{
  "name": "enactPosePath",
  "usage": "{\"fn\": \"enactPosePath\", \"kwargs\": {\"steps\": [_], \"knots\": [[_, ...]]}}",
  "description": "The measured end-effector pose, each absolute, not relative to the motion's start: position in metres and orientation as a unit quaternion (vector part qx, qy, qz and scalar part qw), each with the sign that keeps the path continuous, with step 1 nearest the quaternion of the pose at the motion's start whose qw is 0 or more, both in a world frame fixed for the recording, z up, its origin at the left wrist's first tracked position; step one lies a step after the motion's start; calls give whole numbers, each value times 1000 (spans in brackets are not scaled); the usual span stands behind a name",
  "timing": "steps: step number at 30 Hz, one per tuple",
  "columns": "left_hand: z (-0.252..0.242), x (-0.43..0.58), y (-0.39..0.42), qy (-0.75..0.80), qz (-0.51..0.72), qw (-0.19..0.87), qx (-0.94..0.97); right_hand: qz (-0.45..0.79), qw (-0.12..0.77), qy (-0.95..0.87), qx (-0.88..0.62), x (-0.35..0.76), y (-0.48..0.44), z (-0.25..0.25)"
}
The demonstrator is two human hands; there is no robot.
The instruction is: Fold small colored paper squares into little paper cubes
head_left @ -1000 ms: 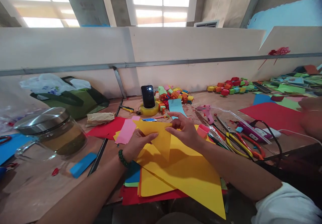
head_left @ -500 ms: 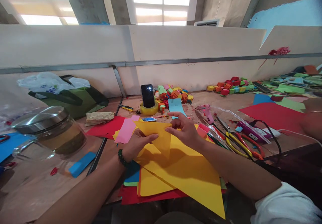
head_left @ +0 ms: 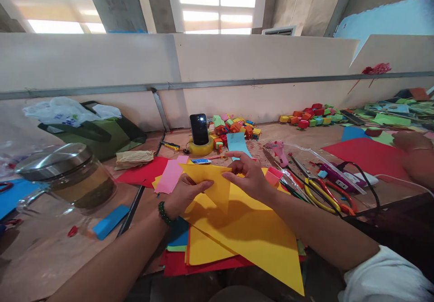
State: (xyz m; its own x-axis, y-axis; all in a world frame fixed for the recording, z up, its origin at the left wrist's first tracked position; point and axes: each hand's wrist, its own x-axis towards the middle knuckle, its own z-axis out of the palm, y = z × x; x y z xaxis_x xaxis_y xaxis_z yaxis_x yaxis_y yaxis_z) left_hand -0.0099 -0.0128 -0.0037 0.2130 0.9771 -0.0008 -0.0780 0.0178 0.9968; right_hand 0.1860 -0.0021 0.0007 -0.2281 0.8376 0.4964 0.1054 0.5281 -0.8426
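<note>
A folded yellow paper triangle point(head_left: 213, 182) is held up between both hands over the table's middle. My left hand point(head_left: 185, 195), with a green bead bracelet at the wrist, pinches its left side. My right hand point(head_left: 249, 175) pinches its upper right edge, fingers bent. Under them lies a large yellow sheet point(head_left: 257, 238) on top of red point(head_left: 203, 266) and blue sheets.
A glass jar with a metal lid point(head_left: 68, 175) stands at the left, a green bag point(head_left: 101, 132) behind it. A phone point(head_left: 199, 130) stands on a yellow tape roll. Scissors point(head_left: 322, 195), a glue gun point(head_left: 278, 150), coloured blocks point(head_left: 233, 128) and another person's arm point(head_left: 415, 157) are at the right.
Hardly anything has moved; both hands keep hold of the yellow triangle. The other person's arm at the right edge has shifted slightly.
</note>
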Motion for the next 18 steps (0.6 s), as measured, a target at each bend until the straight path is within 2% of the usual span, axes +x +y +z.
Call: {"fn": "enactPosePath", "kwargs": {"steps": [10,12,15,18], "knots": [[-6,-14,-3,461,428,523,576,387,513,-677,-359,190,5,-2],[-6,-21,2,480,476,444,588,401,508,-666,-371,192,8,-1],[-3,-32,5,492,533,214,654,435,478,-655,-393,194,14,1],[0,-36,-4,410,455,48,789,456,409,-677,-409,193,16,-2]]}}
